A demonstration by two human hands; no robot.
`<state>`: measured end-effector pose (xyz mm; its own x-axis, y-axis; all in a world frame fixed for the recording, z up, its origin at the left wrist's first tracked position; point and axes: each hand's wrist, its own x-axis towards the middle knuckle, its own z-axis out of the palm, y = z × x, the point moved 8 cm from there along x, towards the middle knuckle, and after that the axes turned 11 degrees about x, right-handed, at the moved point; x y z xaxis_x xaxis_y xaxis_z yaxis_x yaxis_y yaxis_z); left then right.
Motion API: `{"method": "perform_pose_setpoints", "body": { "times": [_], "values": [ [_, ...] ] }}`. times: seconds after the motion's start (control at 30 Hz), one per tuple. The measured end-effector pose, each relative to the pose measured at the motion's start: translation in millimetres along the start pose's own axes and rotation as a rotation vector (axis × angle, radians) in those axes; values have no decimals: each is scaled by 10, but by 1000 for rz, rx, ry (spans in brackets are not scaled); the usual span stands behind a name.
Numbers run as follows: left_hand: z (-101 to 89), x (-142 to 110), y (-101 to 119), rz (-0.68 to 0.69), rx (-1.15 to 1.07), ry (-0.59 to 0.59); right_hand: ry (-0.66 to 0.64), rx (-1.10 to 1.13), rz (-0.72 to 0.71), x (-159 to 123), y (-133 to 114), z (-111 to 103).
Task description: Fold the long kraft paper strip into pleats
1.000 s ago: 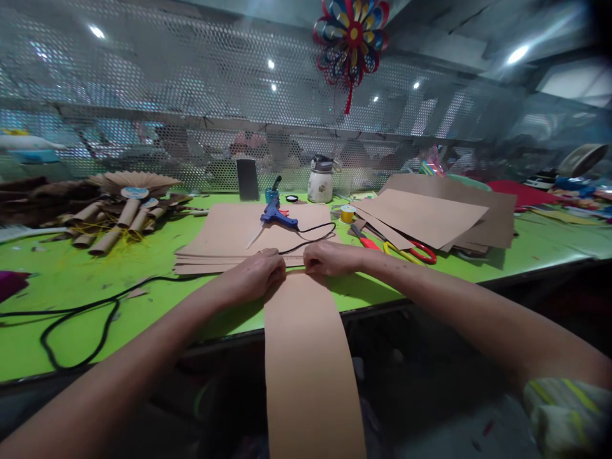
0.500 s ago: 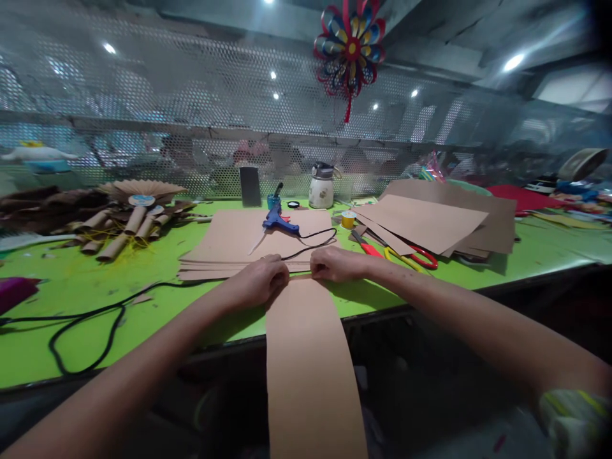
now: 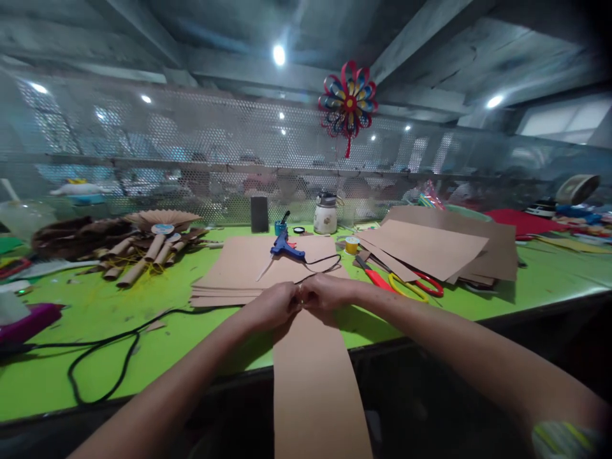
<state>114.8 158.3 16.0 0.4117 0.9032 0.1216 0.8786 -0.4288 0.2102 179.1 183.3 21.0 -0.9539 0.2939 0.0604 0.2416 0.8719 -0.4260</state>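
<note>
While the left hand (image 3: pixel 278 306) and right hand (image 3: pixel 327 291) meet, curled fingers clamped on the far end of the brown paper strip (image 3: pixel 315 382) draped over the green table (image 3: pixel 215 357) edge, pinching or creasing seems underway, a further press calling for even grip.

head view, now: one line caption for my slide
Two bare hands, left and right, pinch the end of a brown paper strip beside a blue glue gun.
</note>
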Motion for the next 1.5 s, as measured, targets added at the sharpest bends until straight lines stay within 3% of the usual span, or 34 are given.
{"method": "perform_pose_setpoints", "body": {
  "times": [0.1,0.3,0.7,1.17,1.3,1.5],
  "values": [
    [-52,-51,64,19,69,97,35,-105,30,-32,-49,3],
    [-139,-149,248,99,153,217,116,-172,-72,-98,-257,-26],
    [-52,-144,165,109,238,239,105,-154,78,-311,27,-36],
    [-102,-165,291,152,287,248,119,-193,110,-517,21,-183],
    [-95,-160,284,162,300,266,156,-218,71,-427,-99,-219],
    [-89,-153,267,160,309,260,41,-257,24,-222,-164,-68]
  ]
}}
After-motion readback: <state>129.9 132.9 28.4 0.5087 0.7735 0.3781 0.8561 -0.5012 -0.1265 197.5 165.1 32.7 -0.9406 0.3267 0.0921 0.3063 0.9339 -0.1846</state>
